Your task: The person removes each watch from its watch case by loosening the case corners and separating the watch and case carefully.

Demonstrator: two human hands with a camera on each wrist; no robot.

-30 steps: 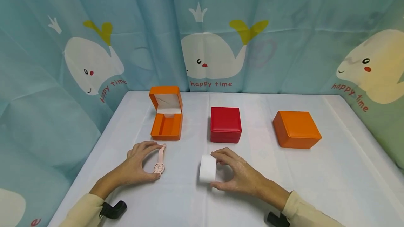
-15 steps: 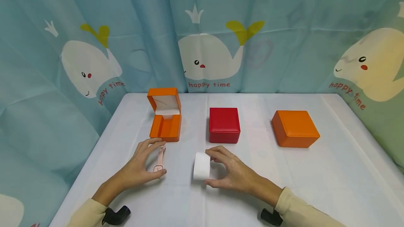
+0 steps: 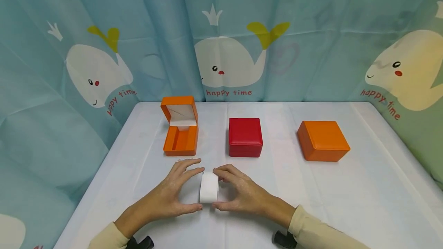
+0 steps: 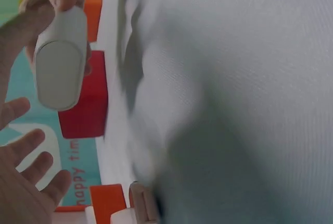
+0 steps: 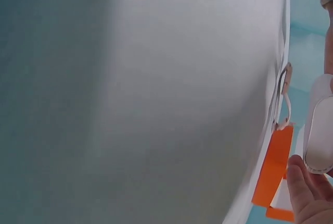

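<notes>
A white watch cushion (image 3: 209, 188) with rounded ends is pinched by its right side between the thumb and fingers of my right hand (image 3: 245, 191). Across from it, my left hand (image 3: 166, 191) has its fingers and thumb spread at the cushion's left side. In the left wrist view, the fingers of that hand are apart, with the cushion (image 4: 60, 73) beyond them. The pink wristwatch (image 5: 283, 99) stands on the tablecloth; from the head it is almost wholly hidden behind my left hand. Behind the hands is an orange watch box (image 3: 180, 141), lid raised, its inside bare.
A closed red box (image 3: 245, 136) stands at the middle back of the white-covered table (image 3: 346, 199). To its right sits a closed orange box (image 3: 323, 140). A blue curtain (image 3: 166, 49) with whale prints hangs behind the table.
My left hand has let go of the wristwatch and moved right to the cushion. My right hand has carried the cushion left, so the two hands now face each other.
</notes>
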